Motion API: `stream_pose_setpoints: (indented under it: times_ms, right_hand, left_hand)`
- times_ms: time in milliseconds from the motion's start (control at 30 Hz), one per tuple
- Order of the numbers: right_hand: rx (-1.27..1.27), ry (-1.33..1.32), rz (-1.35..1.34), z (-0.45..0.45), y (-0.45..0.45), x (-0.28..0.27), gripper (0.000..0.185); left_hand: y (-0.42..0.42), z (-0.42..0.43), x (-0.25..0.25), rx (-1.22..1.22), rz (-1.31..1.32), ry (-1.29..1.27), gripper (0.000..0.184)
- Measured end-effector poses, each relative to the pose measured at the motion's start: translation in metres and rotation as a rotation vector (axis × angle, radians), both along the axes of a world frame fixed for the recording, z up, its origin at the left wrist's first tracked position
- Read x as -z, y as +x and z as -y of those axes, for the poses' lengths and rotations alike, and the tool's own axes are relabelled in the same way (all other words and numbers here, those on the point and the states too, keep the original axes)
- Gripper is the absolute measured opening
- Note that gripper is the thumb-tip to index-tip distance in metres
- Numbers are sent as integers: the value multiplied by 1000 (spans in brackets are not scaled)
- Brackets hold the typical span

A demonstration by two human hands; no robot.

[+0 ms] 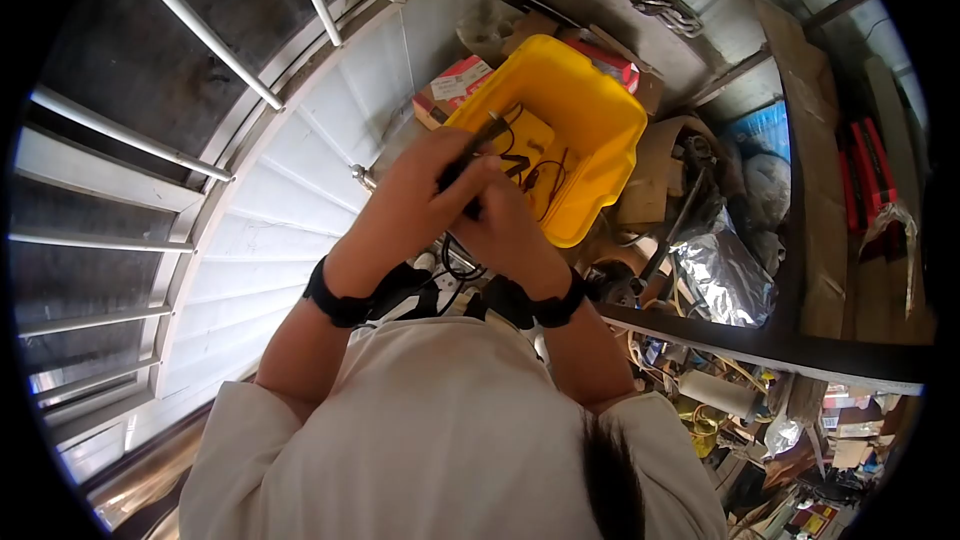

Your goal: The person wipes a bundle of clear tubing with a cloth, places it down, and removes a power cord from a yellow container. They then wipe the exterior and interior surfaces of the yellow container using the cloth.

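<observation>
Both hands meet in front of my chest, over the near left side of a yellow bin [600,105]. My left hand [405,185] is closed round a dark, slim tool [487,130] whose tip points up and away to the right. My right hand [505,215] touches it from the right, fingers curled at the dark tool's lower part. What lies between the palms is hidden. A black cable [455,265] hangs in loops below the hands. Dark and reddish leads [545,180] lie inside the bin. Each wrist wears a black band.
Barred windows [150,150] and a white panel wall [270,230] stand on the left. Red and white boxes [455,90] sit behind the bin. On the right, a shelf holds silver foil [725,275], cardboard [800,120] and metal parts. Clutter fills the lower right.
</observation>
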State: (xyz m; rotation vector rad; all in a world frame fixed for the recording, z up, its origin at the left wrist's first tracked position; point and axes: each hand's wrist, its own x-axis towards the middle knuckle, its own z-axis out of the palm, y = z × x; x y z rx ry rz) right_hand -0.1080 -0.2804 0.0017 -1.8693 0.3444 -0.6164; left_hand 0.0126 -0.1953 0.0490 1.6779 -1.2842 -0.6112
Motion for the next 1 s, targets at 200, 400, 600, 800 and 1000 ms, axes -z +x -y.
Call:
stream_pose_setpoints:
  times_ms: [200,400,600,800,1000]
  right_hand:
    - [-25,-149,-34,-4,-2,6,31]
    - [33,-435,-309,2,-45,45,30]
    - [228,-436,-315,22,-83,55,33]
    - [272,-454,-257,29,-83,59,31]
    - [335,-603,-118,9,-51,22,31]
  left_hand:
    - [9,-4,10,-182,-421,-197,35]
    - [62,-23,-14,-447,-582,-515,36]
    - [99,-54,-44,-431,-621,-643,27]
    - [104,-62,-34,-558,-550,-617,31]
    - [47,-48,-6,-419,-53,-66,22]
